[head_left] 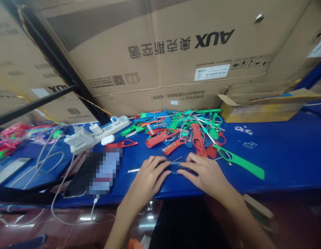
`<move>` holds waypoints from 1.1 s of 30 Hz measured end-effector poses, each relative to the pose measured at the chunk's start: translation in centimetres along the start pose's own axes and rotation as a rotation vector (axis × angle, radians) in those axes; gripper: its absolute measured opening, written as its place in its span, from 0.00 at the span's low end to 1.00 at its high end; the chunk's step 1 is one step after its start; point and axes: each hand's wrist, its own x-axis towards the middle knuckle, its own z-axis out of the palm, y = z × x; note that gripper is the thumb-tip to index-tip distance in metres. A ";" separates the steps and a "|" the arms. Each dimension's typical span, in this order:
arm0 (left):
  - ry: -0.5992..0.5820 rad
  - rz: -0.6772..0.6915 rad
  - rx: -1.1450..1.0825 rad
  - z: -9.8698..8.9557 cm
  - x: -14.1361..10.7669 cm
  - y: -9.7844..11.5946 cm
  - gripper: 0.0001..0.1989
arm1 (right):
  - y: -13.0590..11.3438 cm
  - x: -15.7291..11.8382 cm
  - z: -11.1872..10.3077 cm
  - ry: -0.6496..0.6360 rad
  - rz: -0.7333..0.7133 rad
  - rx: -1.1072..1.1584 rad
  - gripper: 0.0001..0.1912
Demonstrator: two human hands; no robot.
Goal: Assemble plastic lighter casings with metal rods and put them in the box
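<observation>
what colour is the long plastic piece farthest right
That piece is green, best in the head view.

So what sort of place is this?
Probably a small workshop: a heap of red, green and blue plastic parts lies on a blue table, with an open carton standing at the back.

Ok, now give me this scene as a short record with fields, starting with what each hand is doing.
Left hand: thumb and fingers on a small part, mostly hidden
Right hand: thumb and fingers on the same part, from the other side
Beyond the hands: heap of red, green and blue plastic pieces
To the left: phone on a cable, power strip
Back right: open box
Behind: cardboard, lettering upside down
Surface: blue table
</observation>
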 end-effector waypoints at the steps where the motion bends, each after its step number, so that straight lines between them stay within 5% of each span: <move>1: 0.008 -0.002 0.001 -0.1 0.0 0.0 0.15 | 0.0 0.0 0.0 0.002 -0.006 -0.010 0.15; 8: 0.157 -0.156 0.040 -1.4 2.4 -0.8 0.10 | -0.2 0.0 -0.2 0.102 -0.011 -0.035 0.17; 16: -0.041 0.134 0.180 -3.8 12.5 -2.7 0.08 | -0.6 0.1 -1.6 0.375 0.031 0.047 0.10; 22: 0.147 0.014 0.308 -2.3 14.5 -3.5 0.09 | 3.6 7.2 -5.8 0.178 0.158 0.071 0.12; 26: 0.244 -0.081 0.316 -2.0 13.5 -4.4 0.11 | 6.9 12.5 -6.8 -0.247 0.069 -0.173 0.09; 28: 0.262 -0.113 0.307 -2.2 12.9 -4.8 0.11 | 7.7 13.3 -6.0 -0.343 0.021 -0.186 0.07; 33: 0.272 -0.122 0.244 -2.4 12.4 -4.6 0.09 | 7.9 12.0 -3.7 -0.312 0.032 -0.254 0.15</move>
